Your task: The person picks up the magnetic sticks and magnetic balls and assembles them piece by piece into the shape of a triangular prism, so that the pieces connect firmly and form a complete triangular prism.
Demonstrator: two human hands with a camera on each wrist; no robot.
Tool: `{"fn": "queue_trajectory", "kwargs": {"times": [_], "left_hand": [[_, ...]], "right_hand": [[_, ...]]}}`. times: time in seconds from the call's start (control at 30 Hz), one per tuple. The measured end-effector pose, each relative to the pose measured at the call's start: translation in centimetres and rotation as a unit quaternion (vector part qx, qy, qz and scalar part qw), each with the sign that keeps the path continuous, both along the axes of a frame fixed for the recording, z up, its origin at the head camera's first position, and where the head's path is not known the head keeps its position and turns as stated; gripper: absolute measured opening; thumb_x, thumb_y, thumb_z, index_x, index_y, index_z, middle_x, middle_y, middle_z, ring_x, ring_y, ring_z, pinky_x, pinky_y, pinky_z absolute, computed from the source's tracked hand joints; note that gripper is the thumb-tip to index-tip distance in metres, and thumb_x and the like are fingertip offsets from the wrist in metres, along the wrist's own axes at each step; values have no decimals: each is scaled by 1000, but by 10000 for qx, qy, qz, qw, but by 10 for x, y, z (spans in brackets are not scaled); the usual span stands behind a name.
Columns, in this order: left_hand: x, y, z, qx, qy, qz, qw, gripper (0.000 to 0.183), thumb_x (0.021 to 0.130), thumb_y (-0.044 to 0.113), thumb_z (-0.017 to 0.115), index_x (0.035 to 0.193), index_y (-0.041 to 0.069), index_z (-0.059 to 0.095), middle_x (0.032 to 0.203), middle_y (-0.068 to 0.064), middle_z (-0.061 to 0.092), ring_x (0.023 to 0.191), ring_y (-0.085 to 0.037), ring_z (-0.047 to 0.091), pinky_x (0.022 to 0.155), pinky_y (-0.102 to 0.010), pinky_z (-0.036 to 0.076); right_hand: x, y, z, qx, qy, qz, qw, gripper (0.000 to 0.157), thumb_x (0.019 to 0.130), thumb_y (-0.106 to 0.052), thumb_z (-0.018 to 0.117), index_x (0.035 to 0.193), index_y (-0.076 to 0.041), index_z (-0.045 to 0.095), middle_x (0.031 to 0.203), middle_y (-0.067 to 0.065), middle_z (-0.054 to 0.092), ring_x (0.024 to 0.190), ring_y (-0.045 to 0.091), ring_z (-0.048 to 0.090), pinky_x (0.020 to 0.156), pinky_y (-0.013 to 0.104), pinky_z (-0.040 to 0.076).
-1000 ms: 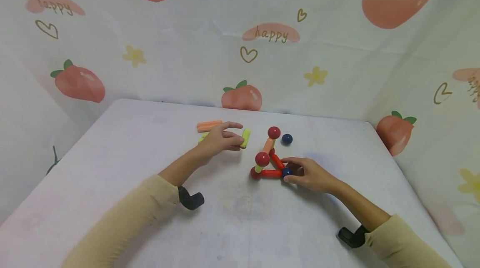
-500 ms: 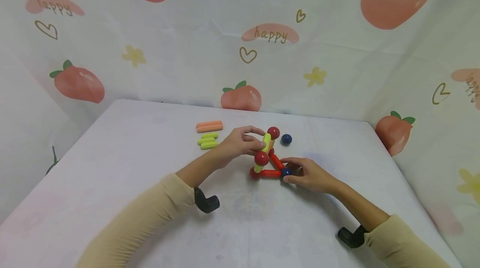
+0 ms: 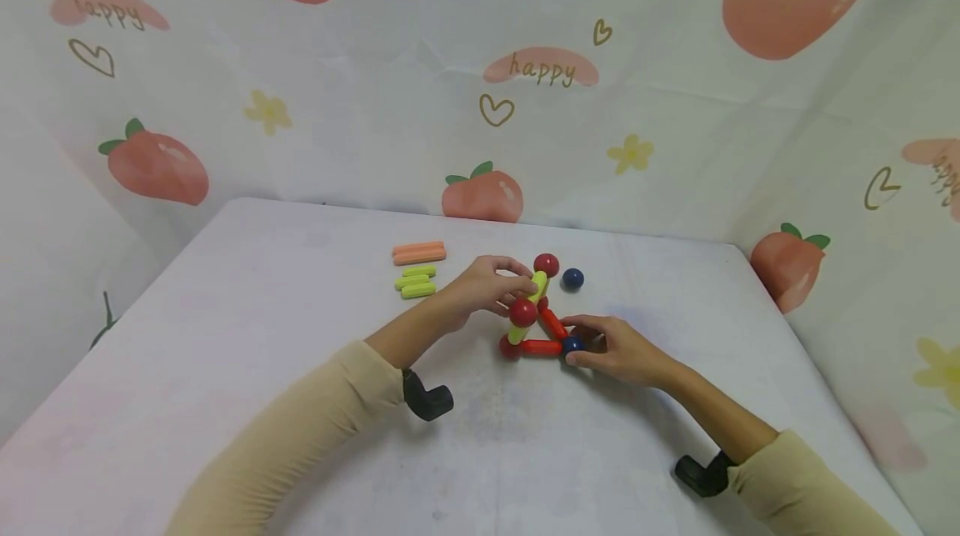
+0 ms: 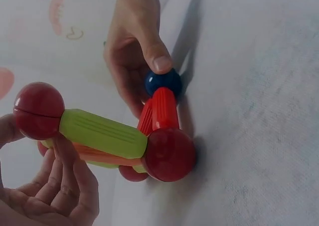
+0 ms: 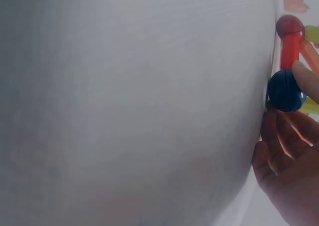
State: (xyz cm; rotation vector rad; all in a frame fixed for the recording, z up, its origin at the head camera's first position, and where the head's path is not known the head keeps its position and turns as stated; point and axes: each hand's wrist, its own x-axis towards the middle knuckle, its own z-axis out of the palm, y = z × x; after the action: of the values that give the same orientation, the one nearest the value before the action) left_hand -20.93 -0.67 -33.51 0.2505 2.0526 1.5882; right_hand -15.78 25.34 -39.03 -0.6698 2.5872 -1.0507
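Note:
A small structure of sticks and balls (image 3: 536, 315) stands mid-table. My left hand (image 3: 517, 286) pinches a green stick (image 3: 537, 286) that lies between the upper red ball (image 3: 547, 264) and a nearer red ball (image 3: 522, 313). The left wrist view shows that green stick (image 4: 102, 133) joining two red balls (image 4: 39, 110) (image 4: 169, 153), with my fingers (image 4: 65, 186) curled under it. My right hand (image 3: 581, 340) pinches the blue ball (image 3: 572, 344) at the structure's base corner. In the right wrist view the blue ball (image 5: 285, 90) sits against my fingers (image 5: 289, 156), joined to a red stick (image 5: 289, 51).
A loose blue ball (image 3: 573, 278) lies just behind the structure. Two orange sticks (image 3: 418, 252) and a few green sticks (image 3: 416, 282) lie to the left. The white table (image 3: 262, 311) is ringed by a printed fabric backdrop (image 3: 540, 69).
My left hand carried a green stick from the loose pile rightward to the structure and brought it between two red balls. The right hand stayed on the blue ball.

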Motion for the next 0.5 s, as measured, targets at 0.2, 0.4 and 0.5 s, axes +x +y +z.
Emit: {"fn": "queue_trajectory", "kwargs": {"times": [0.2, 0.4, 0.5], "left_hand": [[1, -2, 0, -177, 121, -6, 9998, 37, 93, 29, 69, 123, 9, 62, 108, -9, 69, 97, -22, 67, 88, -36, 56], [-1, -16, -19, -176, 561, -171, 9981, 34, 100, 20, 56, 131, 7, 56, 107, -10, 69, 95, -24, 68, 87, -37, 56], [0, -24, -32, -557, 919, -853, 9905, 42, 95, 9, 58, 136, 7, 50, 110, -10, 66, 94, -23, 66, 84, -34, 57]], "right_hand": [[1, 0, 0, 3, 2, 4, 10000, 57, 91, -24, 74, 138, 1, 54, 116, 9, 67, 99, 21, 60, 81, 27, 54], [1, -2, 2, 58, -68, -54, 9999, 58, 91, -25, 74, 139, 0, 54, 116, 8, 66, 99, 21, 59, 82, 27, 53], [2, -1, 2, 114, -80, -115, 9998, 58, 90, -24, 75, 138, 0, 54, 115, 8, 66, 99, 21, 59, 82, 27, 54]]}}
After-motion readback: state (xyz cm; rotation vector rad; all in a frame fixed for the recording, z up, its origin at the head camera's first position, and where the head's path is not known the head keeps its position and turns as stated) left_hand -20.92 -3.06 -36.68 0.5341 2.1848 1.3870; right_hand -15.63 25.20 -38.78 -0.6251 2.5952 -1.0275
